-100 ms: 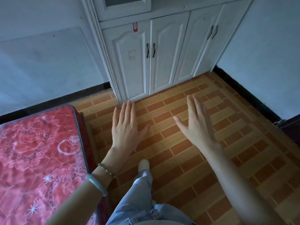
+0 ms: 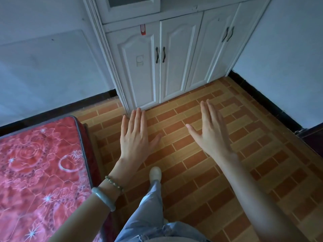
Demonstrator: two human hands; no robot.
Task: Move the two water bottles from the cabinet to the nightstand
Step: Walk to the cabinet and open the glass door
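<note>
A white cabinet [image 2: 178, 55] stands ahead against the wall, its lower doors all shut, with dark handles on them. No water bottle and no nightstand are in view. My left hand [image 2: 135, 137] is stretched out flat over the floor, palm down, fingers pointing at the cabinet's base and holding nothing. My right hand [image 2: 209, 130] is held out the same way a little to the right, fingers straight, thumb apart, empty. Both hands are short of the doors.
A bed with a red flowered mattress [image 2: 38, 172] fills the lower left. The floor [image 2: 253, 163] is brick-patterned orange tile. A pale wall [image 2: 283, 58] with a black skirting closes the right side. My leg in light jeans and a white shoe [image 2: 155, 173] are below.
The view has tilted up very slightly; both hands stay stretched out and empty in about the same place.
</note>
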